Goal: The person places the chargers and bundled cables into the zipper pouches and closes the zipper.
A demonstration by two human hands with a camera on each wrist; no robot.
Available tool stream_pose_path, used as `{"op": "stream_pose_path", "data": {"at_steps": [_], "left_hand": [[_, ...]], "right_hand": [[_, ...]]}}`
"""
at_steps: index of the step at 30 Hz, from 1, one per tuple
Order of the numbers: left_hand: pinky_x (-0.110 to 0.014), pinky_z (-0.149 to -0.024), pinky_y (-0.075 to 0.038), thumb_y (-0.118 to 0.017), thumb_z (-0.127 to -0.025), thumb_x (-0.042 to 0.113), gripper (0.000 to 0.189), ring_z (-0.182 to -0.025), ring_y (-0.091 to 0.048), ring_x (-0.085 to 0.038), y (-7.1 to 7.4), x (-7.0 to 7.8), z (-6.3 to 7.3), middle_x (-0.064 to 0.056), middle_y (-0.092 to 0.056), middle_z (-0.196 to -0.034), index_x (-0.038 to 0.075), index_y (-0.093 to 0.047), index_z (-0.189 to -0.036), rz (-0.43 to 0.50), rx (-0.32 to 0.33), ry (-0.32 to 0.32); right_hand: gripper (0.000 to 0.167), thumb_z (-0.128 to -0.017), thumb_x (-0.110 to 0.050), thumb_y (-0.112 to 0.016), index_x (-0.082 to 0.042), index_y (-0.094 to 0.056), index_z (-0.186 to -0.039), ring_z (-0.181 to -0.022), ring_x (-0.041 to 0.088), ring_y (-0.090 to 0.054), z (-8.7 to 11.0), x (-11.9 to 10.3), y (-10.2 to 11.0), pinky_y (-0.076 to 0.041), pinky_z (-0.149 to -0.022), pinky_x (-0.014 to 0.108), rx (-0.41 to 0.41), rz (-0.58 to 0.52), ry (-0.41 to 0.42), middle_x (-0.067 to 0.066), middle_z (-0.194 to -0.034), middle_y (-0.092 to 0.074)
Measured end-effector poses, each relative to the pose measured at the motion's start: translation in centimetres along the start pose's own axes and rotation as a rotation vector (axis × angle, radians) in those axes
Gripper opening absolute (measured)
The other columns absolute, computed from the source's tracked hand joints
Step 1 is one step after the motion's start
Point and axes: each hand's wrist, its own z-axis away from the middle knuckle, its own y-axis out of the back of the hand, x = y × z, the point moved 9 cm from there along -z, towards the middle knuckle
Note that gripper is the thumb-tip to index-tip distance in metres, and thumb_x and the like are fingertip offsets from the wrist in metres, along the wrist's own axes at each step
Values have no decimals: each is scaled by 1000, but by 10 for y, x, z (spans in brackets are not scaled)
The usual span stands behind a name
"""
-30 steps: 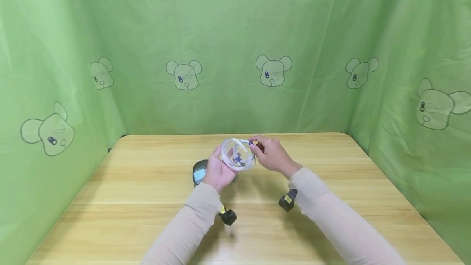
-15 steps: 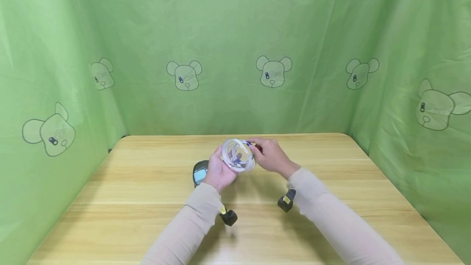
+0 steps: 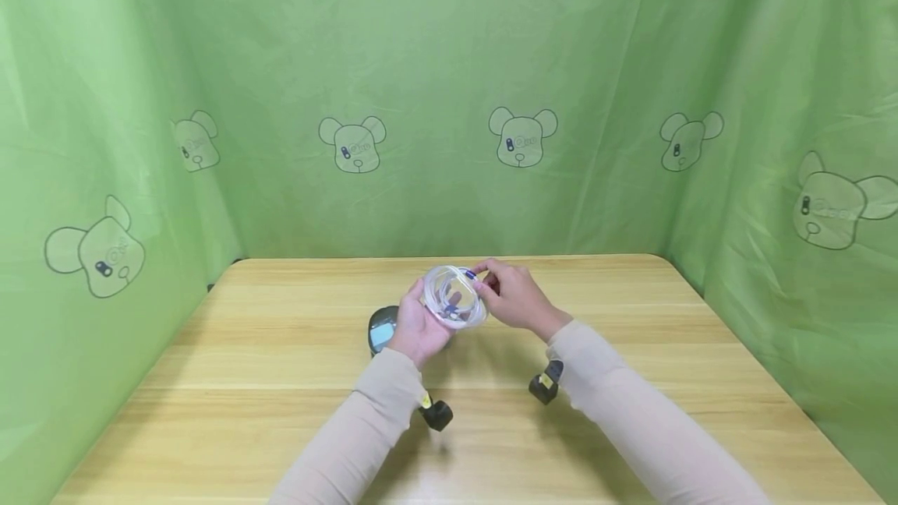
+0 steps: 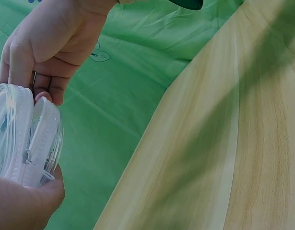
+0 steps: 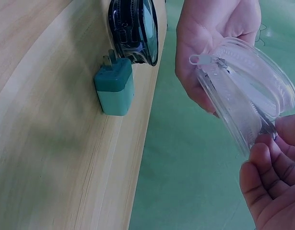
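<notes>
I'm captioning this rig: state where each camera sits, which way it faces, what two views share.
Head: on the head, facing forward and down at the table; left hand, right hand and sleeves show.
Left wrist: on that wrist, facing the clear pouch; both hands show.
Right wrist: on that wrist, facing the pouch and dark case; both hands show.
Head and right wrist share that case.

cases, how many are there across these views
2: a clear case held in the left hand, with the right hand at its edge, and a black case on the table near the green charger. More could be hidden.
</notes>
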Motion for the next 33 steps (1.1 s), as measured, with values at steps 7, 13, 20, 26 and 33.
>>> {"op": "stream_pose_path", "data": {"at_steps": [7,13,20,26,33], "left_hand": [[-51,-113,-29,-25,-104,44,58,-138,-33,-33,-3,-1,1,-17,-32,-152,13,-22,-153,12,-5,5],[-51,-113,-30,-26,-104,45,59,-137,-35,-33,-5,-3,0,-16,-33,-151,12,-22,-153,18,-21,14],[-52,-114,-27,-27,-104,46,61,-138,-32,-33,-2,-4,-1,-15,-31,-153,14,-18,-154,-1,-16,20],[-51,-113,-29,-27,-103,46,61,-136,-35,-33,-3,-4,0,-17,-33,-151,12,-18,-154,-34,-19,17],[-51,-113,-28,-28,-104,45,60,-137,-32,-32,1,-4,0,-16,-33,-150,13,-19,-153,-26,-2,0]], "right_hand": [[24,-91,-8,-64,4,-66,-113,-60,9,-53,0,-3,1,-51,-56,25,-10,31,15,-1,-71,-62],[24,-90,-7,-64,3,-68,-112,-58,9,-51,-1,-2,-1,-48,-53,25,-14,47,21,-1,-69,-61],[24,-89,-5,-65,3,-69,-111,-56,9,-49,-1,0,-4,-47,-49,23,-29,41,30,0,-68,-61],[20,-89,-4,-65,4,-70,-107,-54,8,-46,-1,-3,-3,-44,-47,23,-23,48,64,0,-66,-59],[21,-90,-5,-65,2,-68,-109,-53,9,-50,-1,1,-8,-47,-47,24,-51,28,31,-2,-65,-59]]}}
